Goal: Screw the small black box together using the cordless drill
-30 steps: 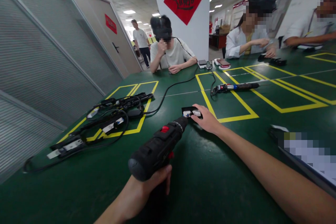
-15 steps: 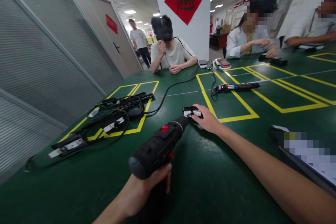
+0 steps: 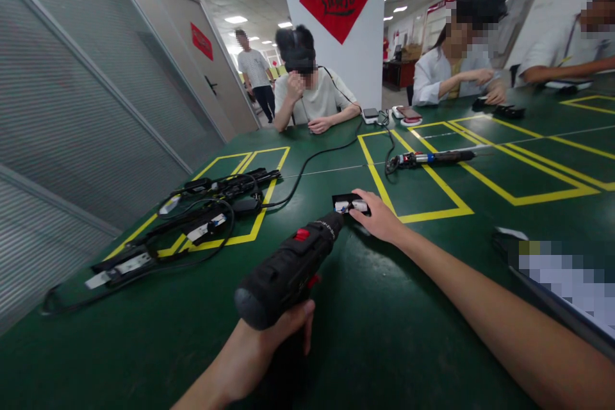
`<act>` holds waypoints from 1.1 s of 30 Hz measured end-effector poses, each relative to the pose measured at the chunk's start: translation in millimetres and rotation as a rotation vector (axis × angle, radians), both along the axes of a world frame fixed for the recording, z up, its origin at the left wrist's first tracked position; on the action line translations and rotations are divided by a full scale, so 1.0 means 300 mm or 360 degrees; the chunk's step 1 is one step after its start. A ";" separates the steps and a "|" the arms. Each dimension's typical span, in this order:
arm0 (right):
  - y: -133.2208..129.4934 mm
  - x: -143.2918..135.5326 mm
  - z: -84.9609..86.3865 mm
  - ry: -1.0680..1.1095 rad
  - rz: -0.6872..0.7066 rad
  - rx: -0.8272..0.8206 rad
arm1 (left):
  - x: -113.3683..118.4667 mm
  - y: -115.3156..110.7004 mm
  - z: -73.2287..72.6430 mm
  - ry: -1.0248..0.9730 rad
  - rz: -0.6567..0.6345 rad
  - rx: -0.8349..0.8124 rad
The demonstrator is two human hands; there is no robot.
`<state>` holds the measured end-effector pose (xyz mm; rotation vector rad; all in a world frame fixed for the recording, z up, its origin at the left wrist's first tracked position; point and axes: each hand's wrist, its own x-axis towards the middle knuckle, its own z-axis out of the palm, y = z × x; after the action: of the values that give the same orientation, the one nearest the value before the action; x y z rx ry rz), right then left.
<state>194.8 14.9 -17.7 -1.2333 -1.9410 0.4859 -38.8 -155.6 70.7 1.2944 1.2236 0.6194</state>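
Note:
A black cordless drill [image 3: 293,269] with a red switch on top is in my left hand [image 3: 269,346], its fingers wrapped round the handle. The drill's front end points away from me and reaches a small black box-like part [image 3: 342,200] with white labels and a bit of blue on it. My right hand [image 3: 379,218] grips that part from its right side, thumb in front and fingers over the top. Whether the drill's bit touches the part is too small to tell.
Black cabled devices [image 3: 206,218] with white labels lie at left on the green table [image 3: 384,333]. Behind my right hand lies a pen-shaped electric screwdriver [image 3: 432,158]. At right is a dark-edged object [image 3: 552,295], partly blurred out. Several people sit across the table.

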 end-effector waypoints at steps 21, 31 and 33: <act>-0.003 0.002 0.006 -0.0001 -0.0006 -0.0024 | 0.000 -0.004 0.002 -0.0015 -0.0010 -0.0025; -0.002 -0.004 0.000 -0.0010 -0.0027 0.0025 | -0.003 -0.001 0.005 0.0109 -0.0066 -0.0025; 0.000 -0.004 -0.002 -0.0003 -0.0021 0.0021 | -0.003 -0.002 0.004 0.0085 -0.0042 -0.0027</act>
<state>193.7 14.8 -18.3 -1.2378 -1.9334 0.4648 -39.7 -156.2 72.0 1.3183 1.2511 0.5576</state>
